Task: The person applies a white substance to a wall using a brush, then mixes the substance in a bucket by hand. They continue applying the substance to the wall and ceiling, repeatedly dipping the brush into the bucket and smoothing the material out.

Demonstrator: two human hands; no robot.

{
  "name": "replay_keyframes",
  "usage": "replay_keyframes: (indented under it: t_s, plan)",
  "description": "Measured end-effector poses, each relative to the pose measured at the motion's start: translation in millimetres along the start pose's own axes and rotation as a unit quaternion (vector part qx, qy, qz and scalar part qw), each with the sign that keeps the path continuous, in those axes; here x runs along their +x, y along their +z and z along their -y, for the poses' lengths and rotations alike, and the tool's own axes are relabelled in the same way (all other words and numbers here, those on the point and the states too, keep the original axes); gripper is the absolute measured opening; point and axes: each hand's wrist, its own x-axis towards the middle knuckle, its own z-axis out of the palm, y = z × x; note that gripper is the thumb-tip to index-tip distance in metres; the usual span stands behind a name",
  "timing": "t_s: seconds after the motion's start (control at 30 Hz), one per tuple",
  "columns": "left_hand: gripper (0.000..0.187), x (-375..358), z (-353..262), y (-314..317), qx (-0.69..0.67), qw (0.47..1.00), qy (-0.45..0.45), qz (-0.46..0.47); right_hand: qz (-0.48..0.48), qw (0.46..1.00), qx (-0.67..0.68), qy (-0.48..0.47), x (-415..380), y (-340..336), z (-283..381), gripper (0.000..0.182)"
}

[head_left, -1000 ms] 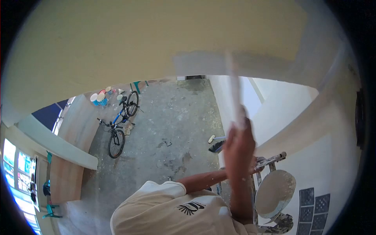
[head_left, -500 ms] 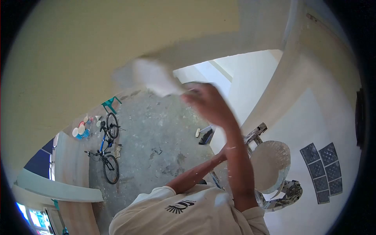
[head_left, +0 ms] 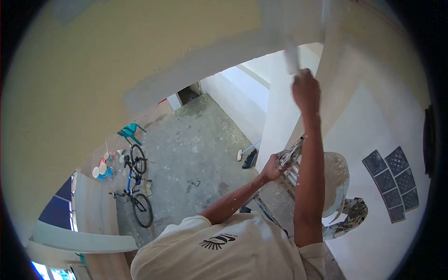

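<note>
Step in hand, as judged from the view: spreading grey filler over the yellow wall (head_left: 116, 60); a grey skimmed band (head_left: 200, 70) runs along its lower edge toward the corner.

Right hand (head_left: 306, 91): raised overhead, fingers closed around the handle of a putty blade (head_left: 292, 58); the blade stands near upright, with its tip at or against the grey band beside the white column (head_left: 273, 116); contact cannot be confirmed because the blade is blurred.

Left hand (head_left: 271, 169): lower, fingers clamped on the edge of a filler board (head_left: 291, 153); the board is tilted and spattered; whether it carries fresh material cannot be told.

Surroundings: a round plaster-coated pan (head_left: 337, 179) sits on a splashed stand just beside the right forearm; a bicycle (head_left: 137, 186) and a broom (head_left: 247, 156) rest on the concrete floor (head_left: 196, 144) far below.

Next move, as a judgement: the stroke calls for a steady blade angle and even pressure into the corner; a reload from the board is likely needed once the blade runs dry.

Differences from the view half a second earlier: the right hand then swept across the middle of the wall with the blade turned flat and leftward; it now sits higher and further right, blade upright; the left hand, then hidden behind the forearm, is now exposed on the board.
</note>
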Motion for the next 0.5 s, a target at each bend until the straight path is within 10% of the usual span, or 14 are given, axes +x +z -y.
replay_keyframes:
  t_s: [0.3, 0.5]
  plan:
    - [0.021, 3, 12, 1, -0.064, 0.997, -0.006, 0.035, 0.172, 0.951, 0.142, -0.212, -150, -32, 173, 0.035]
    - [0.032, -1, 40, -2, 0.102, 0.994, -0.031, 0.002, 0.280, 0.891, 0.277, -0.227, -164, -83, 134, 0.035]
